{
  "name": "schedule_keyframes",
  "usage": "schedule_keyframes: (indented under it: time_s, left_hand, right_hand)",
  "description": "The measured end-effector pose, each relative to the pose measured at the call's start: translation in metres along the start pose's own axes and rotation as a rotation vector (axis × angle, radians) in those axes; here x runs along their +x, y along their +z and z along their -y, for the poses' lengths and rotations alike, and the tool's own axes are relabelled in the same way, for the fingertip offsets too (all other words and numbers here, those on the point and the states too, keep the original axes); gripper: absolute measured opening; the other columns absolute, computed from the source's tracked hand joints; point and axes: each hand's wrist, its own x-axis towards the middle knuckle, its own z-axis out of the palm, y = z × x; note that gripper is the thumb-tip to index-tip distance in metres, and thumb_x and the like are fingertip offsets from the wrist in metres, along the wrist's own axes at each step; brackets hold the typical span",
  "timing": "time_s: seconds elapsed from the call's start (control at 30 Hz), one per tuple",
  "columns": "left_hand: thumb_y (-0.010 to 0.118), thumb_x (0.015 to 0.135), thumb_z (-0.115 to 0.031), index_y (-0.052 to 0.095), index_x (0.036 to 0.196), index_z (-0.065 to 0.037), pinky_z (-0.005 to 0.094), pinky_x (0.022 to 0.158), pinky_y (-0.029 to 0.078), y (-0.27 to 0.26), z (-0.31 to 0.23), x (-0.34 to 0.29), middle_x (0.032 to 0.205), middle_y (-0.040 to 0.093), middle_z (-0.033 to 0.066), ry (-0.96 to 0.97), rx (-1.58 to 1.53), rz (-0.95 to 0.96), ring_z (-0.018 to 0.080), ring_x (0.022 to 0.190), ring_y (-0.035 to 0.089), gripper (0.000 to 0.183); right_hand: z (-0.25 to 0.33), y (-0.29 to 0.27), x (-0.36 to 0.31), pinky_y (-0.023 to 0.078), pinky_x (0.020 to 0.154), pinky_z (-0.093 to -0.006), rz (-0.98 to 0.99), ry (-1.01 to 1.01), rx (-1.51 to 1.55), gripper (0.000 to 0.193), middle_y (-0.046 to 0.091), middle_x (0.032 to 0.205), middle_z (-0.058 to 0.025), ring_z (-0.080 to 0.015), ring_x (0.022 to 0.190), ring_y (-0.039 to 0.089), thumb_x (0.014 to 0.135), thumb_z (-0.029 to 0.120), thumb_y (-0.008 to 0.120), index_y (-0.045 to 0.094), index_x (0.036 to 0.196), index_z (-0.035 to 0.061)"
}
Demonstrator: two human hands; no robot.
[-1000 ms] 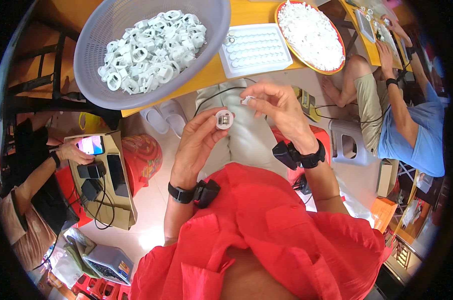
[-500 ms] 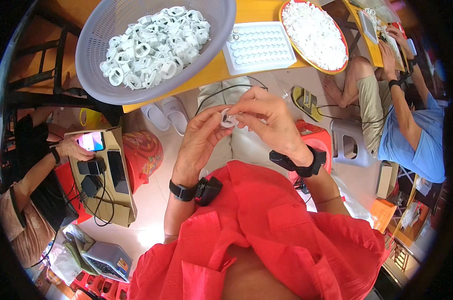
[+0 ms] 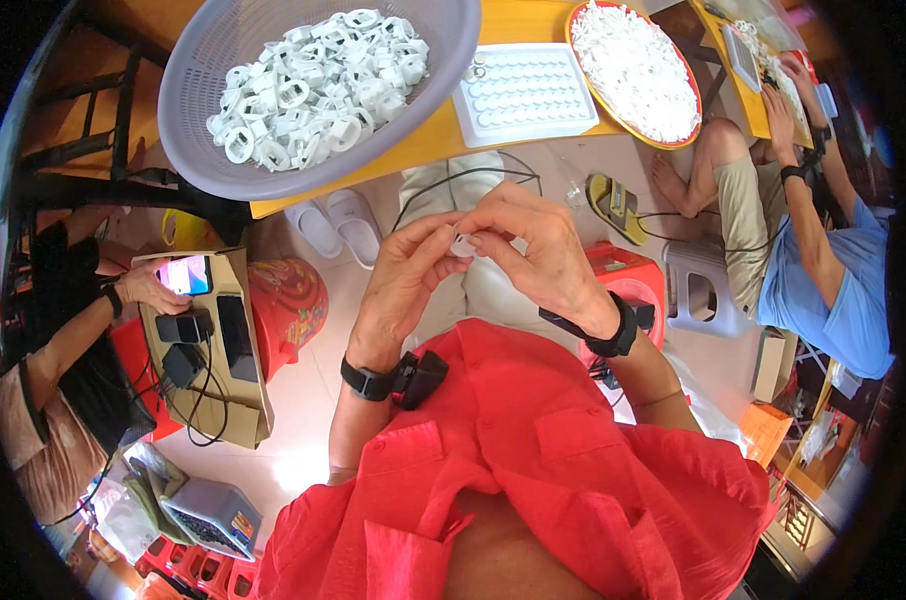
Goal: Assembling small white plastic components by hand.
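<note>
A small round white plastic part (image 3: 462,246) is held between my two hands, above my lap. My left hand (image 3: 405,278) pinches it from the left with thumb and fingers. From the right, the thumb and fingertips of my right hand (image 3: 535,245) close on its upper side, covering much of it. Whether a smaller piece sits between the right fingertips, I cannot make out. Beyond my hands, a grey-purple basket (image 3: 188,110) holds a heap of white plastic parts (image 3: 323,90).
On the yellow table (image 3: 413,155) are a white tray (image 3: 533,133) with rows of round pieces and a red-rimmed plate (image 3: 695,88) of tiny white pieces. A person holds a phone (image 3: 185,275) at left; another person in blue (image 3: 823,290) works at right. A black cable (image 3: 443,185) crosses below the table.
The round part has tilted between my fingers, and its slotted face shows less. My right fingers have shifted slightly over it. The view has moved a little.
</note>
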Motion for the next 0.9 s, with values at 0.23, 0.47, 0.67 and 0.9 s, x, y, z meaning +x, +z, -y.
schedule_keyframes:
  time_s: [0.23, 0.47, 0.67, 0.9]
  left_hand:
    - [0.055, 0.089, -0.017, 0.056, 0.111, 0.0, 0.025, 0.076, 0.049, 0.004, 0.003, 0.001, 0.105, 0.059, 0.0052, -0.037, 0.116, -0.06, 0.0103, 0.088, 0.057, 0.028]
    - [0.058, 0.086, -0.018, 0.06, 0.105, -0.002, 0.0251, 0.075, 0.046, 0.007, 0.013, 0.005, 0.099, 0.06, 0.0034, 0.064, 0.189, -0.036, 0.0098, 0.089, 0.055, 0.025]
    - [0.059, 0.085, -0.016, 0.061, 0.1, -0.002, 0.026, 0.075, 0.047, 0.007, 0.013, 0.006, 0.097, 0.06, 0.0032, 0.108, 0.183, -0.07, 0.0104, 0.087, 0.056, 0.02]
    - [0.059, 0.084, -0.009, 0.06, 0.1, 0.001, 0.0275, 0.076, 0.051, 0.01, 0.014, 0.007, 0.097, 0.059, 0.0047, 0.107, 0.142, -0.106, 0.0128, 0.087, 0.058, 0.018]
  right_hand:
    - [-0.003, 0.005, -0.001, 0.04, 0.049, -0.029, -0.024, -0.055, -0.031, 0.016, 0.054, 0.07, -0.0082, -0.0202, 0.061, 0.054, 0.071, -0.004, 0.061, 0.062, 0.086, 0.0025]
    - [-0.006, 0.013, -0.008, 0.036, 0.045, -0.0236, -0.115, -0.006, -0.206, 0.02, 0.051, 0.068, -0.004, -0.0114, 0.055, 0.051, 0.069, -0.01, 0.059, 0.06, 0.083, 0.0036]
    - [-0.007, 0.024, -0.011, 0.035, 0.044, -0.0201, -0.189, 0.016, -0.088, 0.022, 0.049, 0.072, -0.0022, -0.007, 0.055, 0.048, 0.069, -0.011, 0.059, 0.057, 0.084, 0.0049]
    - [-0.017, 0.017, -0.021, 0.035, 0.046, -0.0168, -0.184, 0.38, 0.42, 0.015, 0.052, 0.076, 0.0006, -0.0043, 0.061, 0.051, 0.078, -0.001, 0.059, 0.053, 0.091, 0.0049]
